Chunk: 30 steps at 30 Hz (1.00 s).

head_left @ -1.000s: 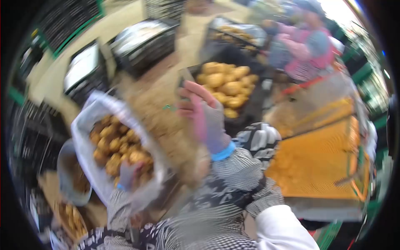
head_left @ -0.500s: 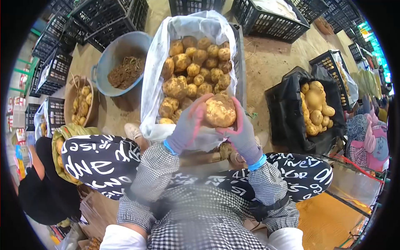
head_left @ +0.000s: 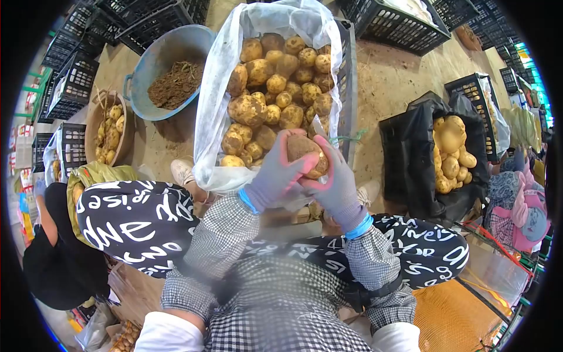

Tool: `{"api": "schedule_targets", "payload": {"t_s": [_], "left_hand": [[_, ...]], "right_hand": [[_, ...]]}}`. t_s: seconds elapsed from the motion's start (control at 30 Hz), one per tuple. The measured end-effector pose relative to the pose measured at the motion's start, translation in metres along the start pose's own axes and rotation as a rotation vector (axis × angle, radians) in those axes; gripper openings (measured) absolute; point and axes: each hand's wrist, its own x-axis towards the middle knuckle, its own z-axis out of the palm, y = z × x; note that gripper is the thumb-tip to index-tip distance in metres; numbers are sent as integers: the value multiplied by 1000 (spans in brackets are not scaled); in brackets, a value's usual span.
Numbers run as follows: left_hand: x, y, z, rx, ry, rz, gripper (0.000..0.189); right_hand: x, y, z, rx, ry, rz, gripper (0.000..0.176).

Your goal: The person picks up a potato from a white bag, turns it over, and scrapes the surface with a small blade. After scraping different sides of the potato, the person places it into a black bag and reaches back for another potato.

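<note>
The left hand (head_left: 275, 176) and the right hand (head_left: 334, 182), both in grey gloves with pink tips, are closing round a single potato (head_left: 305, 151). The left is wrapping it from one side and the right is cupping it from the other, so the fingers are meeting over its dirty brown skin. The potato is hovering just over the near end of the lined crate (head_left: 347, 70), slightly towards its right corner and clear of the load inside.

That crate is carrying a clear plastic liner (head_left: 211, 117) and is brimming with a heap of tubers (head_left: 275, 88) (mostly small and medium, all earthy). To the left of the lined crate a blue basin (head_left: 146, 64) is holding a mound of soil (head_left: 176, 82). Further left of it a brown basket (head_left: 94, 126) is holding small yellowish tubers. To the right of the lined crate, well apart across bare ground, a black-lined bin (head_left: 404, 146) is showing larger, cleaner tubers. Beyond the lined crate's far end, black crates (head_left: 393, 23) are standing in a row. Far off to its right another person (head_left: 522, 199) is sitting at the picture's edge.
</note>
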Motion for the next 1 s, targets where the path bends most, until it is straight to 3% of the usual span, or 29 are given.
{"api": "schedule_targets", "payload": {"t_s": [0.07, 0.23, 0.33, 0.43, 0.53, 0.63, 0.67, 0.77, 0.87, 0.97, 1.0], "left_hand": [[0, 0, 1, 118, -31, 25, 45], [-3, 24, -2, 0, -91, -342, 39], [-3, 27, 2, -128, -59, -439, 33], [2, -3, -5, 133, 125, -153, 31], [10, -23, -18, 101, 123, -162, 33], [15, -12, -25, -224, 169, -306, 36], [16, -5, -27, 153, 149, -275, 40], [26, -36, -43, 858, 149, 374, 49], [10, 8, -24, -197, -115, -177, 53], [6, 14, -15, -319, -89, -344, 54], [4, 14, -14, -375, -98, -359, 53]], "right_hand": [[1, 6, -3, -23, -45, 15, 83], [0, -4, -4, -20, -141, 105, 80], [0, -2, -6, -23, -175, 93, 81], [-8, 16, -1, -33, -160, -43, 80], [-9, 16, -1, 230, -215, 65, 85], [-4, -1, -9, 744, -176, 224, 90], [0, 2, -11, 820, -167, 163, 96], [5, 3, -10, 829, -36, 132, 94], [10, 21, -3, 437, -7, -42, 85], [12, 15, -3, 14, 64, -195, 72], [11, 10, -3, -8, 63, -151, 69]]}}
